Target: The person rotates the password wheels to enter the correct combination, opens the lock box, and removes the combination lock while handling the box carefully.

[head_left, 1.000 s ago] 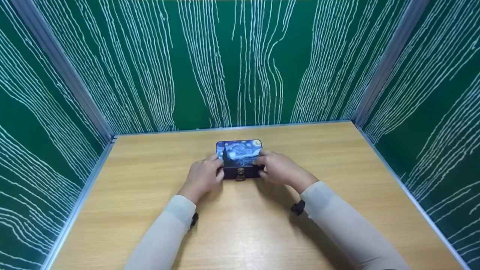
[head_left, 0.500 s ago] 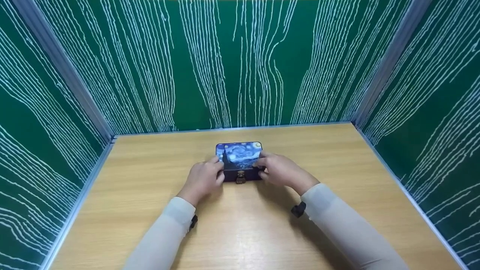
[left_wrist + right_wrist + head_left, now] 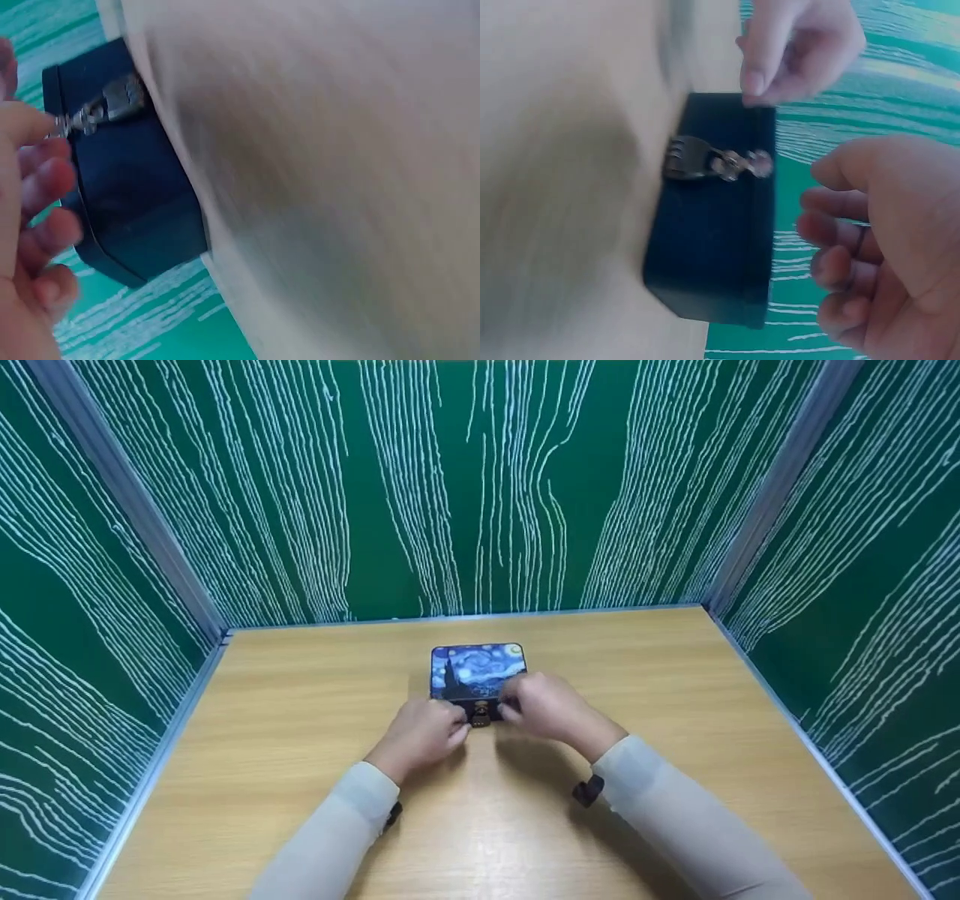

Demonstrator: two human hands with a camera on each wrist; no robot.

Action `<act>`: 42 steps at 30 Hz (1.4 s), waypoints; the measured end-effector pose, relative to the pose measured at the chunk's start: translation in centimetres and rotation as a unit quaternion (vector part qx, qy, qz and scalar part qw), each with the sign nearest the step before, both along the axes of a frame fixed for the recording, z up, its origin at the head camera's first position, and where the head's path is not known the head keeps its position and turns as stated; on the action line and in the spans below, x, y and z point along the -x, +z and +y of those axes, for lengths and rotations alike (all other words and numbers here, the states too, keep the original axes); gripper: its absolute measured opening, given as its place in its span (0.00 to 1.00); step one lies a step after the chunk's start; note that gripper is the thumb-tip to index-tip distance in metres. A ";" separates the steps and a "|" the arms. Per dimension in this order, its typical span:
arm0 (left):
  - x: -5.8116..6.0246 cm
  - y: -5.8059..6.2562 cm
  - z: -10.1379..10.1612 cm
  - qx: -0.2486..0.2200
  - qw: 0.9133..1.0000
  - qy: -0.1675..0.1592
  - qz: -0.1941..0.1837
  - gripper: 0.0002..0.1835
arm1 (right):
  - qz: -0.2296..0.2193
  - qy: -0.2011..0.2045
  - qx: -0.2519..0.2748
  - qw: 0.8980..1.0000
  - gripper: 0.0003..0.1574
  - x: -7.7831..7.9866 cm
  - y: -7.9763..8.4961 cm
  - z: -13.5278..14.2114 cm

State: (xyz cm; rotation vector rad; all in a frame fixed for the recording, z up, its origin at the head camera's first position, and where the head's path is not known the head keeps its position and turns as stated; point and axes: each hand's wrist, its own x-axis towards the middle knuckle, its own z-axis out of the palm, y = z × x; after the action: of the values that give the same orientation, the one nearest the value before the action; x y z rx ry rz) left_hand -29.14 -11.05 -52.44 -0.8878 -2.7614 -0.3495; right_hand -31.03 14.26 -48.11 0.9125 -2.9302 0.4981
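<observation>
Three green walls (image 3: 480, 487), each covered in wavering white lines, enclosing the back and both sides of the work area. One wooden tabletop (image 3: 480, 825), pale, with a soft shine near its front. Two grey posts (image 3: 784, 487), slanting, at the back corners. Two pale sleeves (image 3: 690, 810), long, reaching in from the front edge of the head view. One box (image 3: 480, 671), dark-sided, lid down, bearing a blue swirling night-sky picture; stands on the tabletop toward the back, near the middle, its front toward the person. One right hand (image 3: 546, 705), at the box's front right corner; fingers loosely curled, thumb apart from them, gripping nothing. One left hand (image 3: 424, 731), at the front left corner; fingers bent and slack, gripping nothing; whether it touches the box cannot be told. Two dark wrist devices (image 3: 589, 791), one under each cuff. One padlock (image 3: 688, 159), with number wheels, hanging at the box's front between the hands. One metal clasp (image 3: 759, 163), just above the padlock.
</observation>
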 end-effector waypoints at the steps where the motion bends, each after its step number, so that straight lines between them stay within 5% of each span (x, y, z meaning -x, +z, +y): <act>1: 0.0 0.0 0.2 0.007 1.000 0.006 -0.016 0.14 | -0.003 0.010 -0.001 1.000 0.09 -0.1 -0.2 -0.3; 10: -0.2 -0.1 1.1 -0.028 0.991 0.063 -0.117 0.14 | -0.073 0.015 -0.020 0.997 0.18 -0.5 -3.0 -1.2; 16: -0.2 -0.4 1.2 -0.052 0.980 0.079 -0.176 0.22 | -0.080 0.024 0.006 0.997 0.22 -0.3 -4.1 -1.3; 23: 0.0 -0.6 1.5 -0.082 0.968 0.086 -0.221 0.23 | -0.139 0.019 0.053 0.989 0.17 0.2 -4.8 -1.5; 28: -0.1 -0.5 1.7 -0.094 0.964 0.092 -0.231 0.19 | -0.161 0.023 0.078 0.984 0.07 0.5 -5.3 -1.3; 34: -0.4 -1.0 2.2 -0.083 0.969 0.093 -0.212 0.15 | -0.175 0.020 0.087 0.981 0.19 0.5 -5.3 -1.2; 42: 0.1 -1.4 3.3 -0.094 0.966 0.151 -0.187 0.14 | -0.177 0.029 0.077 0.981 0.15 0.4 -5.1 -1.2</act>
State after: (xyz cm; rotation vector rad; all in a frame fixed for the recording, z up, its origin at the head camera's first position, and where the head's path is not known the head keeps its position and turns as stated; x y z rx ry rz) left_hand -29.21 -7.74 -53.82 -0.3729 -3.0703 -0.7761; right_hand -31.40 13.10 -53.19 0.9806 -3.1161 0.9691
